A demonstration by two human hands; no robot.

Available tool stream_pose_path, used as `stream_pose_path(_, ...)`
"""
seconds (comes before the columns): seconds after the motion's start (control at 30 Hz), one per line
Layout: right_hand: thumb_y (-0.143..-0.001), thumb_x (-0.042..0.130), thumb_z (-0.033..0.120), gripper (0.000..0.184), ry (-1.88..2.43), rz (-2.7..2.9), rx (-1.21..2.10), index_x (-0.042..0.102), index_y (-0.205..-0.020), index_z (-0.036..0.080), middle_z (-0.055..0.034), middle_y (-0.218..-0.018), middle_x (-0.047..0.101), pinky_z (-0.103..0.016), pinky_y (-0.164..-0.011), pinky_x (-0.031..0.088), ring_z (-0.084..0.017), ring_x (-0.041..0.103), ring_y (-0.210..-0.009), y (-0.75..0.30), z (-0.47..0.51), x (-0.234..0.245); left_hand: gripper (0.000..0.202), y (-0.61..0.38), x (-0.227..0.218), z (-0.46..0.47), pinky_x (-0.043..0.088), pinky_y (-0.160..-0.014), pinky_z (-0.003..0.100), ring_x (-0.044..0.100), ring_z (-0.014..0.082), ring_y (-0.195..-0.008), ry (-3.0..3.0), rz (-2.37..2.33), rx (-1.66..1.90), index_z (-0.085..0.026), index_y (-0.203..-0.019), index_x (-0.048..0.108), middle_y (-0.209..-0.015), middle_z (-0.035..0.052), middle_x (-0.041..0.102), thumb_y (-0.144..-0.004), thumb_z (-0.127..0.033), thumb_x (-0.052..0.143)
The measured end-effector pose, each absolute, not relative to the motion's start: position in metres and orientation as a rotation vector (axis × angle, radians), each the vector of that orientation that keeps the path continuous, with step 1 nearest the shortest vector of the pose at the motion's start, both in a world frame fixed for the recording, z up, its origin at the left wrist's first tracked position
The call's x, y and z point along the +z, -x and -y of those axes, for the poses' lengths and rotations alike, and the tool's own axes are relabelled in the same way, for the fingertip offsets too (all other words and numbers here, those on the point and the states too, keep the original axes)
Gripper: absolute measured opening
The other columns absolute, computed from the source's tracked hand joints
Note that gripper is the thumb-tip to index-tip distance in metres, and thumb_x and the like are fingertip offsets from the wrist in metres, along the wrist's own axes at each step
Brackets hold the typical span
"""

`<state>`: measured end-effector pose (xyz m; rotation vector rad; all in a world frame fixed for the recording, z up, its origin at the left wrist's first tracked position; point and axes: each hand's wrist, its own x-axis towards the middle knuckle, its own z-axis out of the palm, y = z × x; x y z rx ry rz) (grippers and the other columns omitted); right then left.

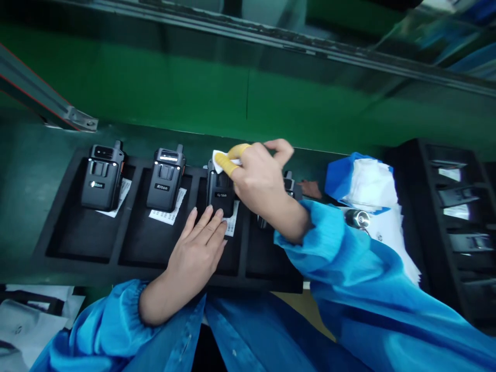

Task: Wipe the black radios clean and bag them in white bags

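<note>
Several dark two-way radios lie in the compartments of a black foam tray. My right hand, with yellow covers on two fingers, pinches a white wipe against the top of the third radio from the left. Flat and with its fingers stretched out, my left hand lies at the lower end of that radio. A printed label sticks out beside it. To the left are a second radio and a first one. My right forearm partly hides a further radio.
A blue box of white wipes stands right of the tray, near a metal-capped bottle and white sheets. Farther right is another black tray holding devices. A metal bracket stands back left; grey bags lie front left.
</note>
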<state>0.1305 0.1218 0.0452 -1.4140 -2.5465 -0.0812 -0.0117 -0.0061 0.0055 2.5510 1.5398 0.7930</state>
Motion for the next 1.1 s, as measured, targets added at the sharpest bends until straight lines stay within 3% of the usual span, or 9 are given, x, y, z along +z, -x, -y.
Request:
stream_pose_path(0.27, -0.087, 0.038, 0.011, 0.033, 1.490, 2.445, -0.303, 0.068, -0.078, 0.019, -0.0056, -0.086, 0.058, -0.044, -0.086, 0.023, -0.019, 0.045, -0.084, -0.168, -0.135, 0.032, 0.027, 0.013, 0.007, 0.008, 0.049, -0.104, 0.052, 0.058, 0.0310, -0.124, -2.497, -1.467, 0.783, -0.009, -0.113, 0.066, -0.127, 0.0158, 0.066, -0.093, -0.018, 0.050)
stream_pose_path(0.47, -0.084, 0.041, 0.014, 0.030, 1.373, 2.398, -0.289, 0.071, -0.084, 0.021, -0.0067, -0.083, 0.059, -0.046, -0.082, 0.023, -0.020, 0.047, -0.082, -0.143, -0.135, 0.048, 0.028, 0.054, 0.019, 0.011, 0.028, -0.116, 0.063, 0.056, 0.0303, -0.127, -2.421, -1.620, 0.793, -0.013, -0.116, 0.066, -0.128, 0.0159, 0.065, -0.094, -0.020, 0.050)
stream_pose_path(0.57, -0.085, 0.041, 0.014, 0.033, 1.311, 2.501, -0.169, 0.071, -0.091, 0.024, -0.0055, -0.090, 0.062, -0.047, -0.086, 0.022, -0.020, 0.048, -0.087, -0.108, -0.137, 0.054, 0.030, 0.081, 0.016, 0.012, 0.028, -0.113, 0.067, 0.057, 0.0339, -0.125, -2.389, -1.804, 0.782, -0.011, -0.119, 0.063, -0.127, 0.0176, 0.065, -0.094, -0.021, 0.051)
stream_pose_path(0.77, -0.092, 0.037, 0.013, 0.035, 1.202, 2.711, -0.059, 0.070, -0.090, 0.024, -0.0037, -0.101, 0.063, -0.044, -0.091, 0.020, -0.019, 0.046, -0.092, -0.045, -0.145, 0.047, 0.033, 0.095, 0.004, 0.013, 0.041, -0.109, 0.057, 0.057, 0.0324, -0.125, -2.401, -1.820, 0.752, -0.009, -0.123, 0.060, -0.129, 0.0185, 0.064, -0.093, -0.020, 0.051)
stream_pose_path(0.97, -0.093, 0.037, 0.012, 0.039, 1.122, 2.789, -0.152, 0.070, -0.076, 0.023, -0.0025, -0.085, 0.062, -0.043, -0.090, 0.020, -0.017, 0.045, -0.084, -0.062, -0.145, 0.031, 0.032, 0.094, 0.008, 0.012, 0.046, -0.105, 0.050, 0.058, 0.0305, -0.125, -2.398, -1.824, 0.725, -0.008, -0.124, 0.058, -0.129, 0.0152, 0.064, -0.095, -0.018, 0.050)
stream_pose_path(1.1, -0.094, 0.035, 0.017, 0.039, 1.268, 2.632, -0.192, 0.071, -0.079, 0.023, -0.0037, -0.087, 0.064, -0.045, -0.088, 0.021, -0.017, 0.047, -0.082, -0.087, -0.147, 0.034, 0.030, 0.094, 0.009, 0.011, 0.047, -0.104, 0.050, 0.059, 0.0310, -0.123, -2.374, -1.807, 0.768, -0.008, -0.122, 0.059, -0.127, 0.0148, 0.066, -0.095, -0.017, 0.050)
